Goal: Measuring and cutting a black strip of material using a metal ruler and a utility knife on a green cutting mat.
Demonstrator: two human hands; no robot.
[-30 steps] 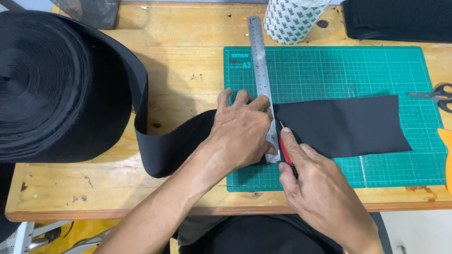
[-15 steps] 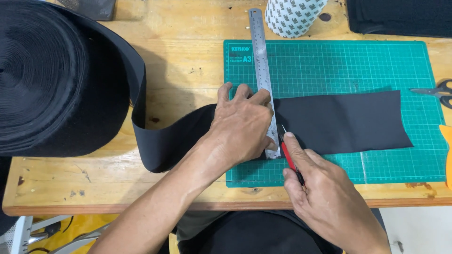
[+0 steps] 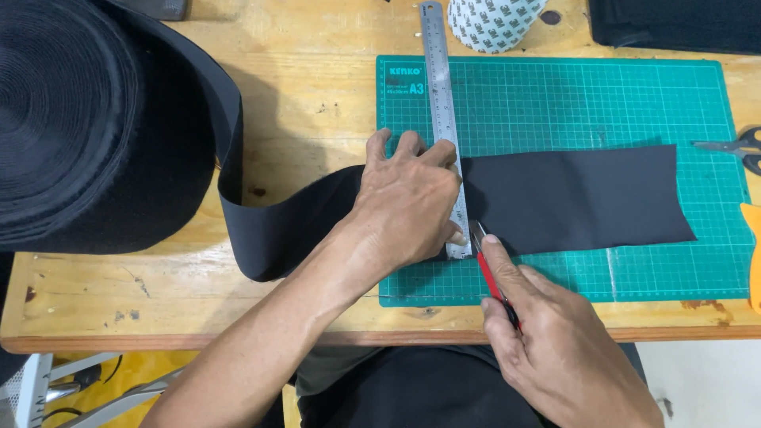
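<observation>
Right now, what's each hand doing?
Left hand: open, flat, pressing the steel ruler onto the black fabric strip.
Right hand: closed on a red-handled knife.

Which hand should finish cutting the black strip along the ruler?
The right hand. It already holds the red knife with its tip at the ruler's near end on the black strip. The left hand is busy pressing the ruler flat, so it probably shouldn't let go.

scissors (image 3: 741, 148) cut off, knife blade (image 3: 478, 233) perhaps hidden
</observation>
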